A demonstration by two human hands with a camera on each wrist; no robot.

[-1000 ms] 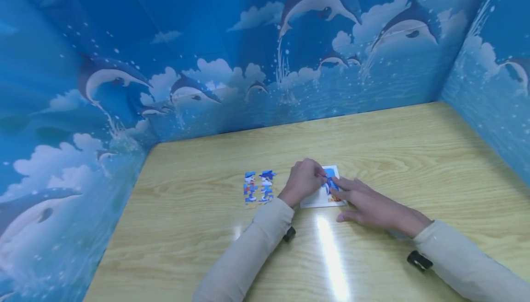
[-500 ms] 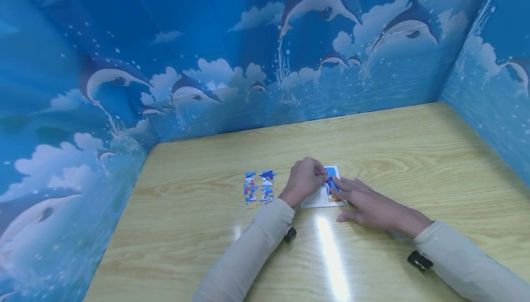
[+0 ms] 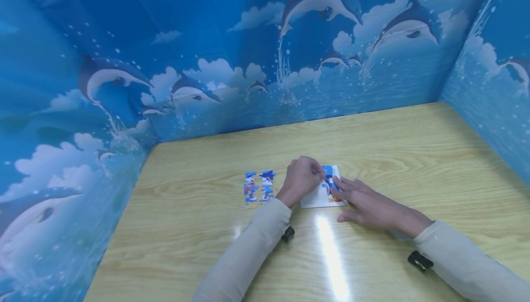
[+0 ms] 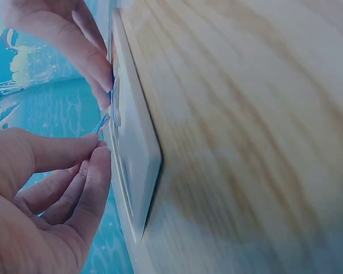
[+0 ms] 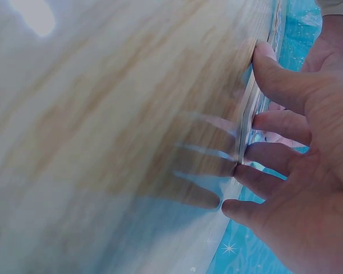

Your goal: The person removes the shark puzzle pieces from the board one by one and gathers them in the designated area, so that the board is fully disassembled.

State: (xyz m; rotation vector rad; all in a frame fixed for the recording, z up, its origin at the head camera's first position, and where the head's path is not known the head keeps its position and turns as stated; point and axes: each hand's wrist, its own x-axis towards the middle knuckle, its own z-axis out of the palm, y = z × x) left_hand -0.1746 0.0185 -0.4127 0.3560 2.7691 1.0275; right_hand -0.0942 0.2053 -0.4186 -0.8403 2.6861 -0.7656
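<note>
A white puzzle board (image 3: 316, 199) lies on the table with joined picture pieces along its right side. In the left wrist view my left hand (image 4: 57, 188) pinches a small puzzle piece (image 4: 103, 123) between thumb and forefinger, tilted just over the board (image 4: 138, 154). My right hand (image 3: 364, 202) rests at the board's right edge, its fingers spread and fairly straight, fingertips on the joined pieces (image 3: 331, 184). From the right wrist view, the right hand's (image 5: 297, 131) fingertips touch the board's edge and the tabletop.
Left of the board, two columns of loose puzzle pieces (image 3: 250, 189) lie on the wood-grain table (image 3: 186, 228). A blue dolphin-print backdrop (image 3: 232, 53) stands along the table's back and sides.
My left hand has drawn back slightly to the left, still pinching the piece, uncovering more of the picture. The right hand stays in place.
</note>
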